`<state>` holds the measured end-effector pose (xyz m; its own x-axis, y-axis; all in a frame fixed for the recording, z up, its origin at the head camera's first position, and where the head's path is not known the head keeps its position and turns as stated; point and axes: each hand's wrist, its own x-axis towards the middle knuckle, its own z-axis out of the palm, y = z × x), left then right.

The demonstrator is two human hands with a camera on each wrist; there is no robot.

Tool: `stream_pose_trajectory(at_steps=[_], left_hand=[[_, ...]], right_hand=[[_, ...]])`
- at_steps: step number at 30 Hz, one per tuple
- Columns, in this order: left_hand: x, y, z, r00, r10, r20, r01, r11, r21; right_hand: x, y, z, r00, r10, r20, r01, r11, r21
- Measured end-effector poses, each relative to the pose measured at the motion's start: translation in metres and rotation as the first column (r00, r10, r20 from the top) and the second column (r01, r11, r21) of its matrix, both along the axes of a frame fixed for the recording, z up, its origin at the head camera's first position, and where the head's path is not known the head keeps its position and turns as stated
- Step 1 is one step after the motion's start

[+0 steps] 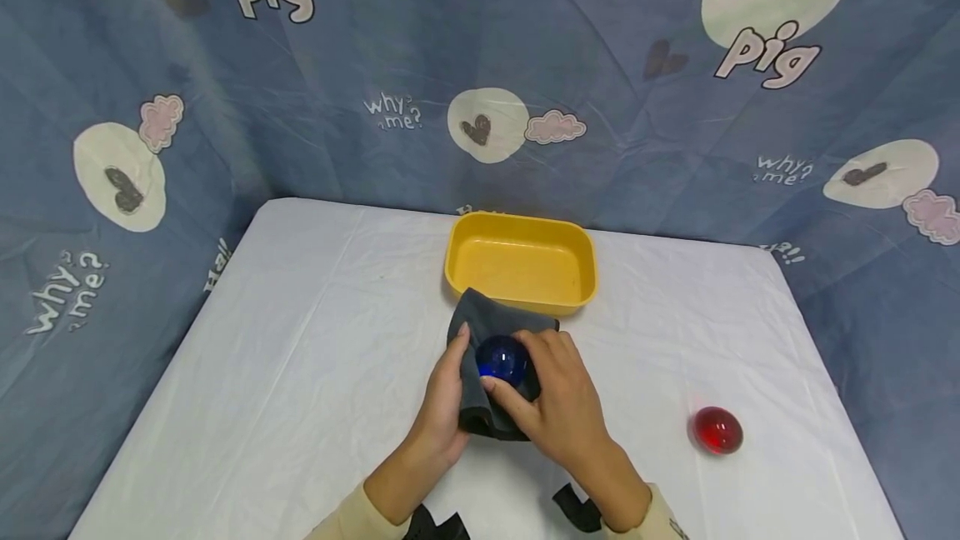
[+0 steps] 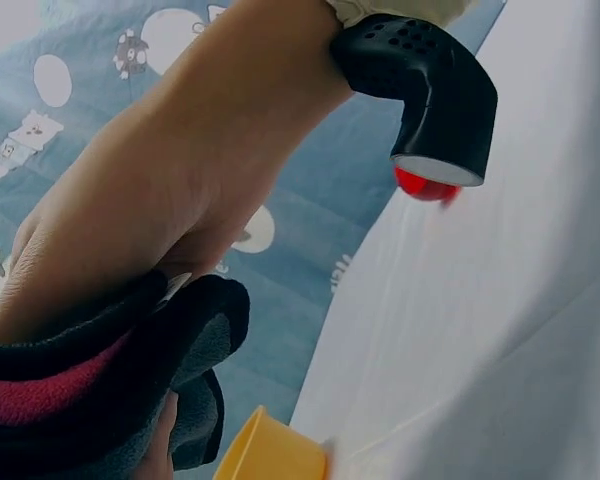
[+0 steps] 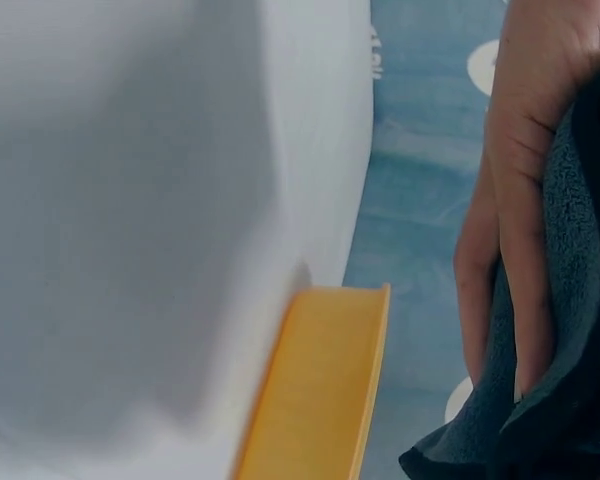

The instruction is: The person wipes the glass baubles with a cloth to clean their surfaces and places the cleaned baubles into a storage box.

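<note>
A blue ball (image 1: 502,359) is held between 2 hands just above the worktop (image 1: 300,340), wrapped on most sides by a dark grey cloth (image 1: 480,332). The left hand (image 1: 444,407) is curled round the cloth from the ball's left, its fingers closed on the fabric, which is confirmed in the left wrist view, where folds of the cloth (image 2: 110,380) are bunched in the palm. The right hand (image 1: 558,402) is laid over the ball from the other side, its thumb and fingers bent against the ball and the cloth; in the right wrist view its fingers (image 3: 510,280) are seen pressed on the cloth (image 3: 570,350).

Just beyond both hands a yellow tub (image 1: 522,261) is set, with a corner of the cloth touching or overlapping its near rim. Well to the right of the right hand a red ball (image 1: 717,430) lies alone on the worktop.

The step in hand is judged to be the rubbing of the blue ball with the cloth, and only part of the ball's surface is left uncovered. For the next move, the ball would need to be turned inside the cloth while a firm grip is kept by the left hand, since a smooth round ball could easily be squeezed out sideways.
</note>
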<state>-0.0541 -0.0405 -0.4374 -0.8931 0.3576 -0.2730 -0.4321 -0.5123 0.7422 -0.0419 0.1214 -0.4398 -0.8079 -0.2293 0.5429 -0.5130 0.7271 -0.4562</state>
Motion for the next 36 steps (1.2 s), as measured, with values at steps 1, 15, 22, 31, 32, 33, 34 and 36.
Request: stream_pose_trajectory(at_steps=[1,15,22,31,32,33,34,36], left_hand=[[0.0003,0.0005,0.0000,1.000,0.002,0.004,-0.002,1.000,0.000],[-0.0053,-0.0012,0.0007,1.000,0.012,-0.001,-0.012,1.000,0.026],[-0.0049,-0.0009,-0.0005,1.000,0.006,0.017,-0.007,1.000,0.024],[-0.0008,0.0001,-0.0002,1.000,-0.007,0.029,0.007,1.000,-0.009],[-0.0002,0.0002,-0.0004,1.000,-0.006,0.031,0.007,1.000,-0.015],[0.0003,0.0003,-0.0006,0.999,-0.007,0.032,0.008,1.000,-0.017],[0.0004,0.0003,-0.0006,0.999,-0.008,0.033,0.008,1.000,-0.017],[0.0008,0.0003,-0.0003,0.999,-0.009,0.033,0.010,1.000,-0.017]], right_hand=[[-0.0006,-0.0002,0.0004,1.000,-0.010,-0.001,0.010,1.000,0.002],[0.0027,0.0022,-0.0025,0.998,0.063,-0.004,-0.063,0.998,0.029],[0.0012,0.0027,-0.0013,0.996,0.084,-0.037,-0.082,0.996,0.043],[-0.0003,0.0034,0.0012,0.997,0.064,-0.033,-0.063,0.997,0.035],[-0.0004,0.0034,0.0011,0.998,0.060,-0.035,-0.059,0.998,0.032],[-0.0005,0.0033,0.0010,0.998,0.054,-0.035,-0.053,0.998,0.028],[-0.0008,0.0030,0.0011,0.998,0.049,-0.035,-0.049,0.999,0.024],[-0.0015,0.0026,0.0012,0.999,0.038,-0.036,-0.038,0.999,0.017]])
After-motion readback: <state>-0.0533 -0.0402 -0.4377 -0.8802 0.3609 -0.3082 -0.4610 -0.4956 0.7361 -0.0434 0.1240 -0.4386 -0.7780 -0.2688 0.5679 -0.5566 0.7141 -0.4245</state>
